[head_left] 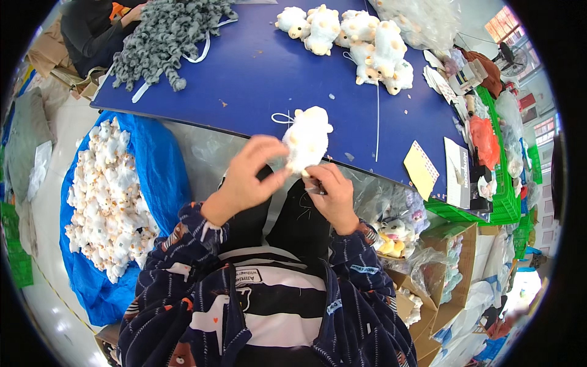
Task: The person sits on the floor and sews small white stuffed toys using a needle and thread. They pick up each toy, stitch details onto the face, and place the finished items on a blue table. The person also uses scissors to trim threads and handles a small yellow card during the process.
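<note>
A blue table fills the upper view, with a blue sack of white plush toys to the left. Held over the table's near edge, a white plush toy stands roughly upright, head away from the person. The left hand pinches its lower side; the right hand is closed at its base around a small dark tool.
</note>
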A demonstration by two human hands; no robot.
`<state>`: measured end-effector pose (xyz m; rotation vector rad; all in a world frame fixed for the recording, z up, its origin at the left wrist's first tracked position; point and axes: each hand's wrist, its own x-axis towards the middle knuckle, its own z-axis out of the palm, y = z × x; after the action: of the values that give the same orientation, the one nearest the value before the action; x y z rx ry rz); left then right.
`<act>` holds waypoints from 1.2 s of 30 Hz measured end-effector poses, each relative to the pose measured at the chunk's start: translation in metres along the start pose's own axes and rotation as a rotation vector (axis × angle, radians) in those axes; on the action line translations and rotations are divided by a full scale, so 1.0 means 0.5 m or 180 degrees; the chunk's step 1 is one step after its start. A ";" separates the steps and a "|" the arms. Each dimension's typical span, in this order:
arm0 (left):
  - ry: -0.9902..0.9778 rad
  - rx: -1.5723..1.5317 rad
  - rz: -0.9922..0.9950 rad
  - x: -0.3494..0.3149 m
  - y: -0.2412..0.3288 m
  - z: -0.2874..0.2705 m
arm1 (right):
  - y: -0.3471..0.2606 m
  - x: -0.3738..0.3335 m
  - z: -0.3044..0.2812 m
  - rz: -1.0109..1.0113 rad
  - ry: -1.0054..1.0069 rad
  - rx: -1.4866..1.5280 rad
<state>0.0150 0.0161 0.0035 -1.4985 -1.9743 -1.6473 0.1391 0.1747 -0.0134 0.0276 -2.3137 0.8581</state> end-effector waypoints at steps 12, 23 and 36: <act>-0.0137 -0.2932 -0.2106 -0.010 -0.034 -0.005 | -0.024 0.075 -0.040 0.1055 0.0236 0.1289; 0.0576 -0.1640 -0.1692 0.000 -0.030 0.000 | -0.030 0.137 0.012 0.0604 -0.0205 0.0081; 0.0149 -0.2085 -0.2251 0.053 -0.073 -0.051 | 0.021 0.172 0.029 0.0934 0.0082 0.0450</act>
<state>-0.0366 0.0148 0.0071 -0.8843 -2.2005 -2.7908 0.0610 0.1915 0.0234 -0.2662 -2.2617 1.1600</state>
